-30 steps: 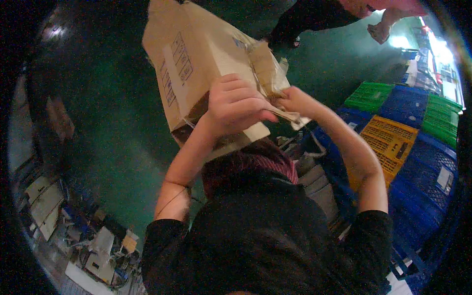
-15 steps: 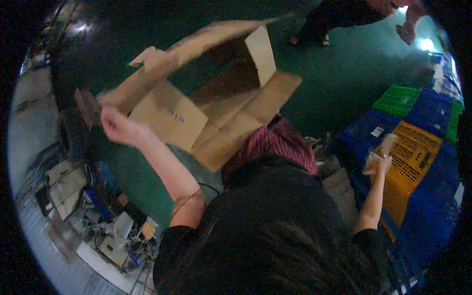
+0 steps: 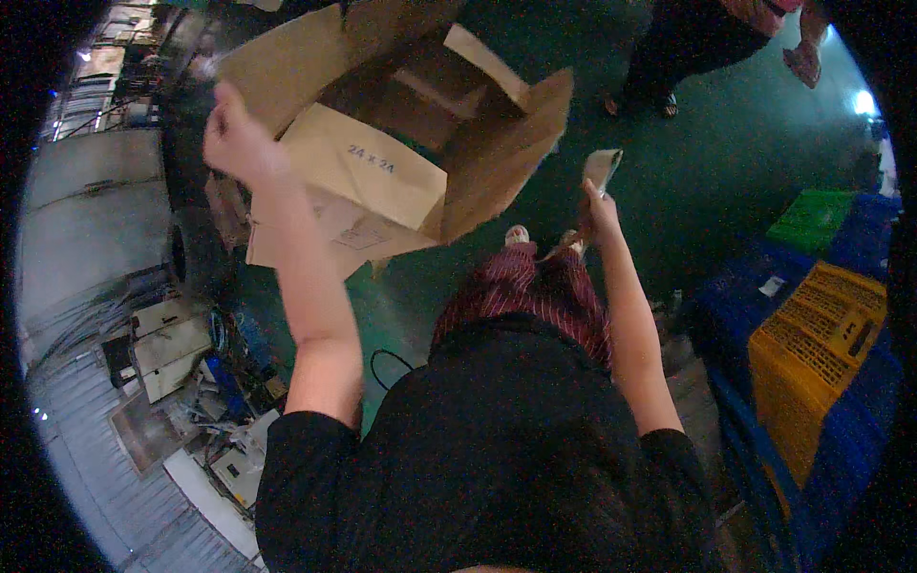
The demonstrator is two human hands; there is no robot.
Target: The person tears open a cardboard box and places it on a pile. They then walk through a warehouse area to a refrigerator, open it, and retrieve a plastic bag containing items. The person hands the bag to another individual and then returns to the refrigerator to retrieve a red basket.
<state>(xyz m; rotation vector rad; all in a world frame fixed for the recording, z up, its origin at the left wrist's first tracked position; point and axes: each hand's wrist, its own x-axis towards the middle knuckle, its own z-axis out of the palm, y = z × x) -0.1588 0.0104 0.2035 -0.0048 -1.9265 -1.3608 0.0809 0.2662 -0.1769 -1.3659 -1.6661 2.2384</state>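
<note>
A large brown cardboard box with its flaps spread hangs at the upper left, its hollow inside facing me. My left hand is closed at the box's left side, gripping the edge of a flap. To the right of the box, my right hand is wrapped round a pale tan roll of tape, whose curved band sticks up above the fingers. That hand is apart from the box. Blur and fingers hide the roll's lower part.
Blue crates, a yellow crate and a green crate stand stacked on the right. Another person stands at the upper right. Cluttered equipment lines the left. The floor is green.
My right hand has swung left, away from the yellow crate, carrying the roll of tape. The box has turned and moved up in the picture with my left hand on its flap.
</note>
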